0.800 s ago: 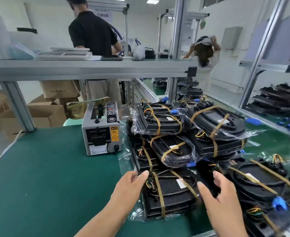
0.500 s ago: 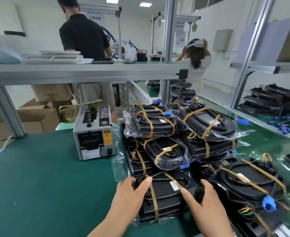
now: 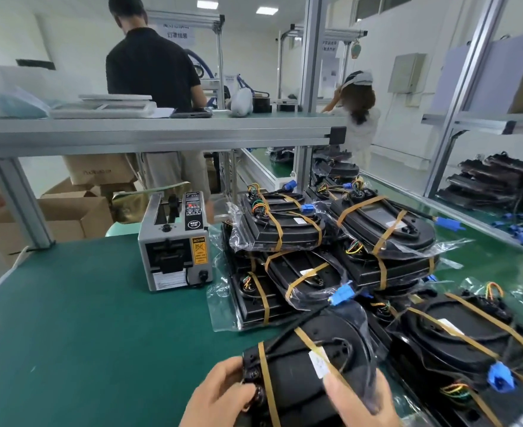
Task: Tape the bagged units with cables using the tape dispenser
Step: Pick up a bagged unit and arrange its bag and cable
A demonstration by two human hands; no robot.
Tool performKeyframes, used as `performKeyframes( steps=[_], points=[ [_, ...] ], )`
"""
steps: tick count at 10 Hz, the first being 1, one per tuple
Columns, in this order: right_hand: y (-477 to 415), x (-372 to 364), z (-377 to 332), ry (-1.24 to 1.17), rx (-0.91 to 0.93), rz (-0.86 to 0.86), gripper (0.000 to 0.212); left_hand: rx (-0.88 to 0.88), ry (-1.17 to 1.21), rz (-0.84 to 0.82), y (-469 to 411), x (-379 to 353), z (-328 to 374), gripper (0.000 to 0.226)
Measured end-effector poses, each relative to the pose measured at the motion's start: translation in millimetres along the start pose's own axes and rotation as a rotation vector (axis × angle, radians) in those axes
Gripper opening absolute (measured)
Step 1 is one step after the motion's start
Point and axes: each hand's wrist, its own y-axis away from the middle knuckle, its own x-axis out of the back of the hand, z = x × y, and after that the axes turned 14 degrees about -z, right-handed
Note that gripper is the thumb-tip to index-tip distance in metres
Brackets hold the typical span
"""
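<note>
The tape dispenser [image 3: 174, 241] stands toward the bench's [image 3: 69, 334] far edge. Just right of it, a stack of bagged units [image 3: 331, 251] fills the right side. Before the stack, at the near edge, a single unit [image 3: 303, 371] sits between the left hand [image 3: 220, 396] and the right hand [image 3: 365, 402].

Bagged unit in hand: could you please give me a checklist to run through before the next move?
1. Left hand and right hand both grip the bagged unit: ok.
2. Two tape strips cross it: ok.
3. Cable lies against the unit, not dangling: ok.
4. Tape dispenser upright on the green mat: ok.
5. Cut strip waiting at its outlet: cannot tell.
6. Bare mat ahead of the left hand for setting down: ok.
</note>
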Motion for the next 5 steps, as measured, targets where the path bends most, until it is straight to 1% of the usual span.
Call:
performKeyframes(
  steps=[1,2,3,4,5],
  points=[
    [-3,-14,-13,-0.003,0.136,-0.073,0.080,-0.052,0.005,-0.013,20,4,-6,0.038],
    [-8,-39,-27,-0.010,0.285,0.039,0.074,-0.144,0.115,0.072,29,14,-11,0.031],
    [-17,-48,-31,0.015,0.360,0.029,0.064,-0.230,0.068,0.312,23,32,3,0.030],
    [-33,-51,-49,-0.024,0.439,-0.141,0.073,-0.477,-0.015,0.396,31,48,38,0.021],
    [-38,-59,-57,0.074,0.508,-0.212,0.082,-0.622,-0.076,0.260,44,44,72,0.034]
  ],
)
